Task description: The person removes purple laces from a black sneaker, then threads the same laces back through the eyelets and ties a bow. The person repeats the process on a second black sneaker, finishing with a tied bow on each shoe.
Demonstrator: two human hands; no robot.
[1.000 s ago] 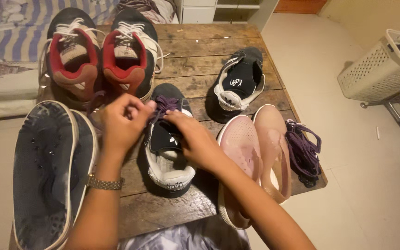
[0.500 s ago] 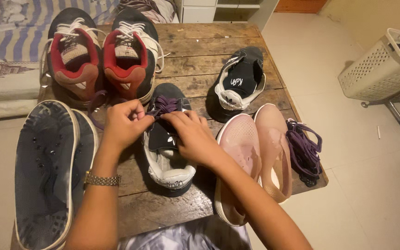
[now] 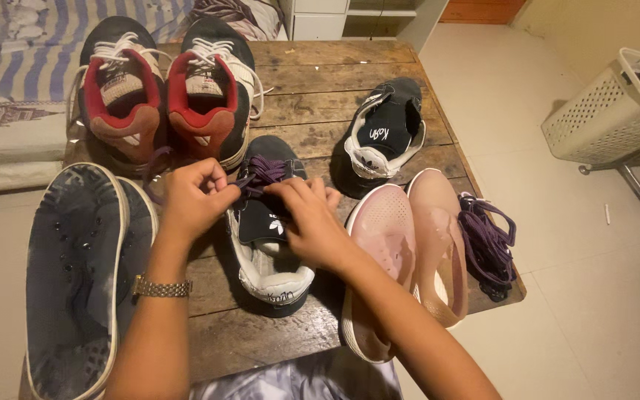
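Observation:
A black sneaker with a white sole (image 3: 270,255) lies in the middle of the worn wooden table (image 3: 327,67), heel toward me. A purple lace (image 3: 262,170) is threaded across its front. My left hand (image 3: 195,198) pinches that lace at the shoe's left side, thumb and fingers closed on it. My right hand (image 3: 307,221) rests over the tongue and grips the lace from the right. A metal watch sits on my left wrist.
A matching black sneaker (image 3: 384,127) lies farther right. Two black-and-red shoes (image 3: 163,92) stand at the back left, two upturned dark soles (image 3: 79,267) at the near left, a pink pair (image 3: 409,244) at the right beside loose purple laces (image 3: 487,244). A white laundry basket (image 3: 605,111) stands on the floor.
Both hands stayed on the purple lace and shifted slightly; the left hand dropped a little and pulled left, and the right hand's fingers crept forward over the tongue.

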